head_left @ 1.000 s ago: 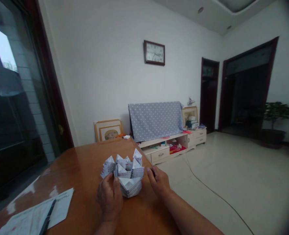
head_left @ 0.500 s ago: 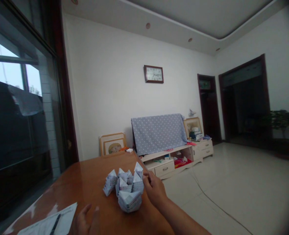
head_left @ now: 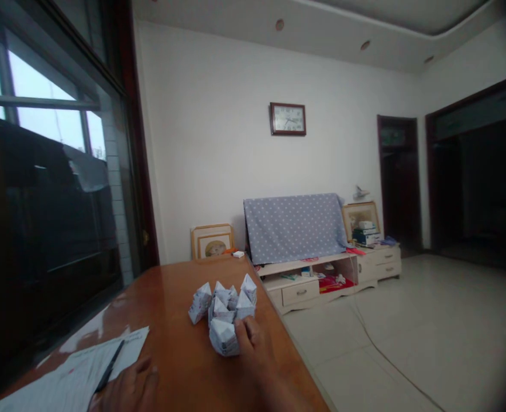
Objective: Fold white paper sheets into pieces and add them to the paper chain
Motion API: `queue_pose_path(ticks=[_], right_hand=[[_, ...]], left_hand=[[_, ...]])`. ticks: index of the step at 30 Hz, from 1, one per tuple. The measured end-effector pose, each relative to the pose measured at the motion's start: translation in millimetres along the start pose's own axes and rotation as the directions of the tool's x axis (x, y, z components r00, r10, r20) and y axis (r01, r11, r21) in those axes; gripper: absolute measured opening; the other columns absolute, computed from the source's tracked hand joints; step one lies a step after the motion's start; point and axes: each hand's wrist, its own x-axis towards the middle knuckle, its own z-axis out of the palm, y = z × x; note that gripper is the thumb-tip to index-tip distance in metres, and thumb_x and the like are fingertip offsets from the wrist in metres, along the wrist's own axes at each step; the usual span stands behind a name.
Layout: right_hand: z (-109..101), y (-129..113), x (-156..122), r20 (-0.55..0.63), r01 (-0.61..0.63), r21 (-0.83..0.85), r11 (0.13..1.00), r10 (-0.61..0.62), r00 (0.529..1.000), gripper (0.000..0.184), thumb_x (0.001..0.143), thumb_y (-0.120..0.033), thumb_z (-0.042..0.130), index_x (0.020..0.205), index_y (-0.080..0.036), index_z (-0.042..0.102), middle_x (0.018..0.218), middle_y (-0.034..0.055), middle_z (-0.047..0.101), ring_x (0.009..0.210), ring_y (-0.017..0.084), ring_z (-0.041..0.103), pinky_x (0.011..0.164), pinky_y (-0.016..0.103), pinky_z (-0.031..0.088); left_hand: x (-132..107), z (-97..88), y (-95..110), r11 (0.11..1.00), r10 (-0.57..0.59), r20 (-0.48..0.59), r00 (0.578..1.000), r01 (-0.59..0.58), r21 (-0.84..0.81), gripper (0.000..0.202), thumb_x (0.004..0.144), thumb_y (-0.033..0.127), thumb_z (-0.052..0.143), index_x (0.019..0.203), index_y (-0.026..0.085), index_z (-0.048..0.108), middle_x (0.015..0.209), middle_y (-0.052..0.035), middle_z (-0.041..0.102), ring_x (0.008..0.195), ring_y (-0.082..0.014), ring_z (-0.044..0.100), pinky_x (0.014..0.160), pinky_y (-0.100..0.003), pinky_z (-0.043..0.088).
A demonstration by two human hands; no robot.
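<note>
Several folded paper boats [head_left: 221,309] made of pale printed paper stand clustered on the brown table, their pointed tips up. My right hand [head_left: 253,343] is closed at the right side of the nearest paper boat [head_left: 222,337], thumb and fingers against its edge. At the lower left, my left hand [head_left: 128,386] rests low with its fingers loosely apart, partly cut off by the frame. It lies beside a dark pen [head_left: 110,363] on sheets of paper [head_left: 70,372]; whether it touches the pen is unclear.
The glossy table [head_left: 173,292] has its right edge above a tiled floor. A small white box [head_left: 238,254] and framed pictures [head_left: 212,240] are at its far end. Beyond stands a low white cabinet [head_left: 302,294] with a dotted cloth [head_left: 296,229]. A cable [head_left: 386,355] crosses the floor.
My right hand has come from beside the rear paper boats to the right side of the front one. My left hand has shifted left towards the pen. The view has turned slightly.
</note>
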Motion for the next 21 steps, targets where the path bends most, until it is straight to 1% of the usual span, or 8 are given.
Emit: queue_pose_path(ticks=[2, 4, 5, 7, 9, 13, 17, 21], right_hand=[[-0.5, -0.3, -7.6, 0.127, 0.054, -0.073, 0.996, -0.044, 0.991, 0.039, 0.095, -0.048, 0.042, 0.067, -0.021, 0.048, 0.062, -0.0018, 0.051, 0.060, 0.015, 0.051, 0.056, 0.025, 0.030], [-0.4, -1.0, -12.9, 0.195, 0.062, -0.121, 0.991, -0.038, 0.980, 0.041, 0.097, -0.048, 0.040, 0.066, -0.021, 0.046, 0.059, -0.0025, 0.048, 0.058, 0.014, 0.049, 0.056, 0.025, 0.027], [0.0, -1.3, -14.6, 0.225, 0.074, -0.132, 0.988, -0.042, 0.973, 0.041, 0.097, -0.048, 0.039, 0.066, -0.021, 0.045, 0.058, -0.0028, 0.046, 0.057, 0.014, 0.048, 0.056, 0.025, 0.026], [0.7, -2.1, -16.3, 0.257, 0.087, -0.149, 0.985, -0.047, 0.965, 0.041, 0.097, -0.048, 0.037, 0.068, -0.021, 0.046, 0.058, -0.0027, 0.046, 0.058, 0.014, 0.049, 0.056, 0.026, 0.026], [0.5, -3.0, -17.0, 0.297, 0.098, -0.148, 0.984, -0.050, 0.953, 0.040, 0.098, -0.049, 0.038, 0.070, -0.021, 0.047, 0.059, -0.0027, 0.048, 0.058, 0.014, 0.051, 0.056, 0.026, 0.026], [-0.9, -3.3, -17.9, 0.349, 0.118, -0.157, 0.981, -0.057, 0.935, 0.041, 0.098, -0.050, 0.037, 0.070, -0.021, 0.048, 0.059, -0.0024, 0.051, 0.058, 0.014, 0.053, 0.056, 0.026, 0.028], [0.2, -1.5, -18.9, 0.371, 0.149, -0.223, 0.963, -0.057, 0.927, 0.042, 0.098, -0.050, 0.036, 0.072, -0.021, 0.052, 0.062, 0.0001, 0.057, 0.060, 0.016, 0.055, 0.056, 0.027, 0.028], [0.1, 2.1, -19.0, 0.408, 0.167, -0.295, 0.941, -0.034, 0.913, 0.043, 0.097, -0.052, 0.035, 0.073, -0.022, 0.053, 0.063, 0.0010, 0.060, 0.060, 0.017, 0.057, 0.054, 0.027, 0.027]], left_hand=[[-3.6, 1.5, -2.7, 0.999, 0.030, 0.065, 0.997, -0.033, 0.041, 0.029, 0.077, 0.042, 0.049, 0.093, 0.028, 0.068, 0.100, -0.0042, 0.075, 0.104, -0.0297, 0.065, 0.096, -0.042, 0.045], [-8.0, 1.4, -5.5, 0.986, 0.121, 0.145, 0.982, -0.136, 0.098, 0.031, 0.083, 0.041, 0.047, 0.097, 0.023, 0.068, 0.103, -0.0070, 0.074, 0.105, -0.0286, 0.064, 0.099, -0.041, 0.040], [-10.1, 0.8, -5.8, 0.982, 0.122, 0.166, 0.979, -0.143, 0.122, 0.030, 0.086, 0.039, 0.046, 0.098, 0.023, 0.068, 0.103, -0.0069, 0.073, 0.106, -0.0276, 0.063, 0.100, -0.041, 0.039], [-13.2, -0.8, -3.7, 0.983, 0.088, 0.183, 0.979, -0.115, 0.144, 0.028, 0.088, 0.034, 0.046, 0.102, 0.022, 0.067, 0.105, -0.0070, 0.072, 0.108, -0.0259, 0.061, 0.102, -0.040, 0.035], [-15.3, -2.2, 0.9, 0.989, 0.066, 0.176, 0.982, -0.088, 0.122, 0.024, 0.089, 0.030, 0.048, 0.102, 0.021, 0.066, 0.106, -0.0069, 0.071, 0.107, -0.0257, 0.060, 0.103, -0.042, 0.032], [-19.0, -2.7, 6.4, 0.992, 0.048, 0.190, 0.981, -0.069, 0.105, 0.018, 0.088, 0.027, 0.052, 0.096, 0.021, 0.066, 0.101, -0.0068, 0.071, 0.103, -0.0253, 0.060, 0.100, -0.042, 0.033], [-21.9, -0.9, 2.7, 0.995, 0.031, 0.187, 0.982, -0.048, 0.089, 0.015, 0.088, 0.027, 0.053, 0.094, 0.022, 0.066, 0.100, -0.0058, 0.071, 0.102, -0.0244, 0.060, 0.099, -0.041, 0.034], [-21.2, 2.2, -4.1, 0.998, -0.021, 0.178, 0.984, 0.010, 0.061, 0.017, 0.088, 0.027, 0.053, 0.100, 0.022, 0.064, 0.105, -0.0062, 0.070, 0.105, -0.0233, 0.060, 0.096, -0.037, 0.038]])
